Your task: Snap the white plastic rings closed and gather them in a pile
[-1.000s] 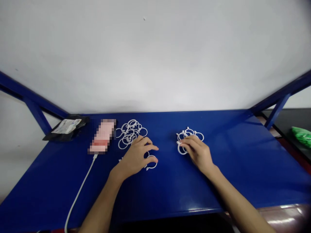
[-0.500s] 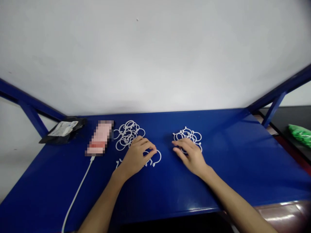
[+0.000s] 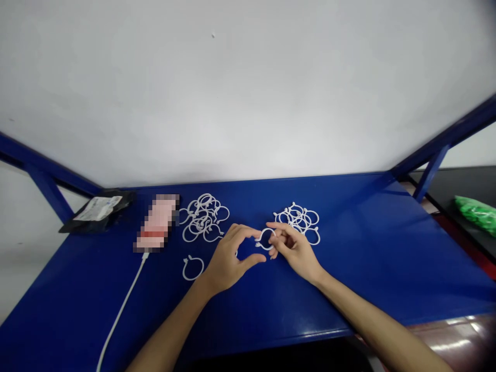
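Between thumb and fingers, my right hand [image 3: 292, 248] pinches a white shower curtain ring [image 3: 267, 249] by its right side, its knobbed opening turned left. My left hand [image 3: 230, 256] is curved open, thumb and index finger spread around that opening; whether the index fingertip touches the ring I cannot tell. One loose ring [image 3: 192, 279] lies left of my left wrist, and a sliver of white shows behind my left fingers. Farther back on the left is a heap of rings [image 3: 189, 241]. Another pile of rings [image 3: 312, 244] lies just beyond my right hand, which partly covers it.
On the blue table [image 3: 329, 310], a pixelated phone [image 3: 158, 222] lies at left with a white cable [image 3: 123, 307]. Behind it sits a black packet [image 3: 96, 212] with a label. Blue frame bars flank the table before a pale wall. A green bag [image 3: 476, 213] lies far right.
My left hand has moved right and let go of the ring it pinched. The right hand has come left from its pile and now holds a ring. The loose ring at left is uncovered.
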`<state>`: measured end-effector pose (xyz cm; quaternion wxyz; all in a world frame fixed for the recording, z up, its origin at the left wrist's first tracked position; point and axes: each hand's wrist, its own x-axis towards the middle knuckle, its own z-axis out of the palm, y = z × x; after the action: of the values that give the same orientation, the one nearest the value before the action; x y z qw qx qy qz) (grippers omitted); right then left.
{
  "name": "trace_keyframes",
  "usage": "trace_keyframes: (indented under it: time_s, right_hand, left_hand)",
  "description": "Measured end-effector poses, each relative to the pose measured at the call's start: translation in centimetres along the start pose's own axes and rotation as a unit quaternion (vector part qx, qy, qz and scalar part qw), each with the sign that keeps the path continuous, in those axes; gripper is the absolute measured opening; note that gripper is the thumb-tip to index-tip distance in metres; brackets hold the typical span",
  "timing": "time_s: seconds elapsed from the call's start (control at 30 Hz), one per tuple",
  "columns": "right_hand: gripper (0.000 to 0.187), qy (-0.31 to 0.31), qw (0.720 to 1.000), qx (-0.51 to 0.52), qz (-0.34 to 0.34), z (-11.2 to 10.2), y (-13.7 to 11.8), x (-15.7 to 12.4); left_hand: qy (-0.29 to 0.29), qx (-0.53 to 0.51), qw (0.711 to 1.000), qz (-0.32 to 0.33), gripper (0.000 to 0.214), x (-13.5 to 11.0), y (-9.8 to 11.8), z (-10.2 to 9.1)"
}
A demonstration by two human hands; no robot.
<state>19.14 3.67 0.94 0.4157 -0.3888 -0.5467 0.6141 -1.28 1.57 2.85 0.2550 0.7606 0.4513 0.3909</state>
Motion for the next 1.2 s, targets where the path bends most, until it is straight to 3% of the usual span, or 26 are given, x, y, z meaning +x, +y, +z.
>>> trace_keyframes:
  time_s: [0.13,0.23,0.47,0.7,0.87,1.2]
  right_hand:
    - [0.033,0.004,0.999,0.009,0.034,0.2,0.1,0.0]
    - [0.026,0.010,0.999,-0.038,0.034,0.3,0.5,-0.5]
    - [0.018,-0.046,0.977,-0.189,-0.090,0.0,0.9,-1.3]
    - [0.015,-0.075,0.948,-0.259,-0.168,-0.4,0.0,-1.1]
    - [0.017,-0.030,0.955,-0.261,-0.140,-0.1,-0.3,-1.0]
    - [0.019,-0.080,0.963,-0.228,-0.116,-0.1,-0.6,-1.3]
  left_hand:
    - [0.037,0.022,0.999,0.021,0.010,0.2,-0.3,0.3]
    - [0.018,-0.003,1.000,0.016,0.006,0.3,-0.2,0.3]
    - [0.035,0.016,0.999,-0.001,0.016,0.2,-0.4,0.1]
    - [0.043,0.061,0.996,0.050,0.009,0.2,-0.7,0.6]
    - [0.060,0.045,0.995,0.065,0.009,0.4,-0.7,0.4]
    - [0.068,0.058,0.991,0.098,0.018,0.1,-0.8,0.4]
